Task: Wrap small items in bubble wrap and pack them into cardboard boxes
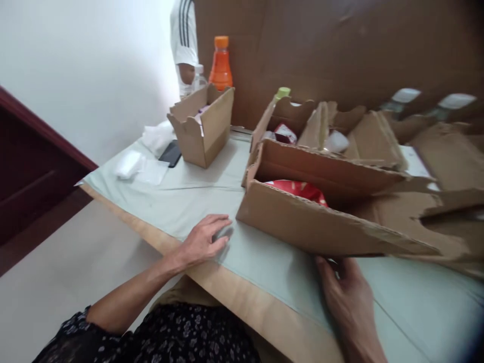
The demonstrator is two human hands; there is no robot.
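Observation:
My left hand (206,239) rests on the pale green cloth near the table's front edge, fingers apart and holding nothing. Just beyond its fingertips is the left corner of a long cardboard bin (295,222). A shiny red packet (298,189) lies inside that bin, mostly hidden by the front wall. My right hand (348,292) is lower right, at the bin's bottom front edge. Its thumb and forefinger are apart with a gap between them; the other fingers are partly hidden, and whether they touch the bin is unclear.
Behind stand several cardboard bins (372,136) with small packs and capped bottles. A smaller cardboard box (206,131) and an orange bottle (221,65) are back left, near a dark phone (171,153) and clear plastic bags (130,165). Another person's white sleeve (184,30) shows behind.

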